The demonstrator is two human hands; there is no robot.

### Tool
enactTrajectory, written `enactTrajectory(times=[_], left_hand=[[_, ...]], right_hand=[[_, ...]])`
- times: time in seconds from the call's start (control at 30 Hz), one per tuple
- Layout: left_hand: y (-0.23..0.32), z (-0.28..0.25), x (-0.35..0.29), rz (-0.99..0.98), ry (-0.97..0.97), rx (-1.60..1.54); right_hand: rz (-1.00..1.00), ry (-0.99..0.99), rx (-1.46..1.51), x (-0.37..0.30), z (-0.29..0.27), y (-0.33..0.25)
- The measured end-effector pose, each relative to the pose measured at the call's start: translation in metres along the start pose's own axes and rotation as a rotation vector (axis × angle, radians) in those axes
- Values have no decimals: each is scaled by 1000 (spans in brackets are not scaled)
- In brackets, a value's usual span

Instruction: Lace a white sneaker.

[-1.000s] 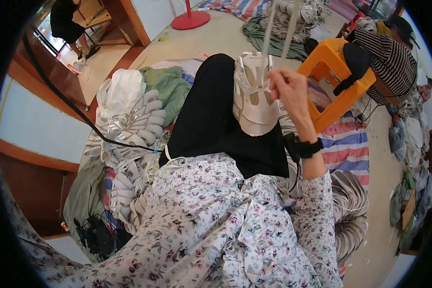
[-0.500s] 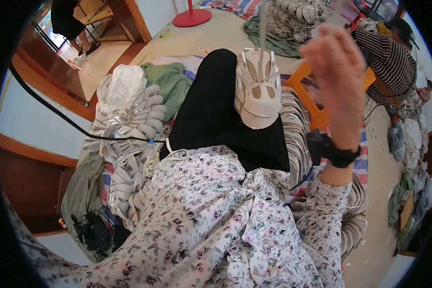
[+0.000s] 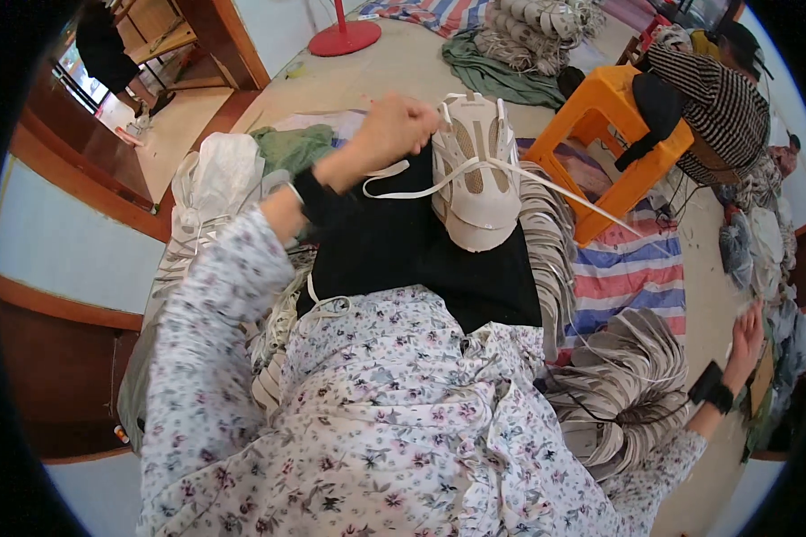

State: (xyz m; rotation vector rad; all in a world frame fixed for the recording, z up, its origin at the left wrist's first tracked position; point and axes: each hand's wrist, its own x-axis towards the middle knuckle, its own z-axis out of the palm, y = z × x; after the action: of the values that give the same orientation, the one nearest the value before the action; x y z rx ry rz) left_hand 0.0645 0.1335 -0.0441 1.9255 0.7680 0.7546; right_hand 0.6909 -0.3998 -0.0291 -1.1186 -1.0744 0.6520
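A beige shoe upper [image 3: 479,215] rests on my black-clad lap, its toe toward me. A flat cream lace [image 3: 542,182] crosses it: one side stretches right over the orange stool, the other curls loosely left across the black cloth. My left hand [image 3: 392,132] is beside the upper's far left edge, fingers closed in a pinch; what they hold is hidden. Far out to the right, low over the floor, is my right hand [image 3: 745,345], fingers drawn together. Whether the lace reaches it I cannot make out.
An orange plastic stool [image 3: 600,98] bears a dark cap-like item. Stacked shoe uppers [image 3: 622,385] lie at my right, and more pale pieces [image 3: 197,215] at my left. A person in stripes [image 3: 721,107] sits beyond the stool. A red round base [image 3: 345,38] stands ahead.
My right hand has swung from above the stool down to the far right. My left hand has come into view by the upper. The lace, upright before, now lies across the upper.
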Motion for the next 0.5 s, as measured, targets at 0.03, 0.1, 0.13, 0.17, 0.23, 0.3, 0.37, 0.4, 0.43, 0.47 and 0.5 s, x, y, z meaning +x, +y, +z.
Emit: enactTrajectory(times=[0.03,0.1,0.13,0.17,0.23,0.3,0.37,0.4,0.43,0.47,0.5], left_hand=[[-12,2,-16,-47,91,111],[-22,7,-32,4,174,223],[-18,14,-29,-69,147,164],[-19,19,-29,-70,127,153],[-29,19,-34,-58,150,95],[-28,21,-34,-87,126,56],[-4,20,-37,-150,113,108],[-24,14,-40,-120,109,-38],[-25,14,-41,-123,107,-41],[-21,15,-40,-123,113,-128],[-17,10,-44,-113,134,-231]], right_hand=[[30,569,-151,-2,42,20],[-90,355,-619,-37,42,39],[-6,398,-664,-67,2,32],[79,435,-711,-97,-41,22],[127,496,-660,-177,-107,-19],[175,573,-586,-156,-142,-35],[160,402,-635,-172,-144,12],[128,539,-541,-169,-167,-46],[131,538,-544,-168,-173,-51],[113,440,-356,-172,-178,-52],[78,328,-183,-165,-178,-63]])
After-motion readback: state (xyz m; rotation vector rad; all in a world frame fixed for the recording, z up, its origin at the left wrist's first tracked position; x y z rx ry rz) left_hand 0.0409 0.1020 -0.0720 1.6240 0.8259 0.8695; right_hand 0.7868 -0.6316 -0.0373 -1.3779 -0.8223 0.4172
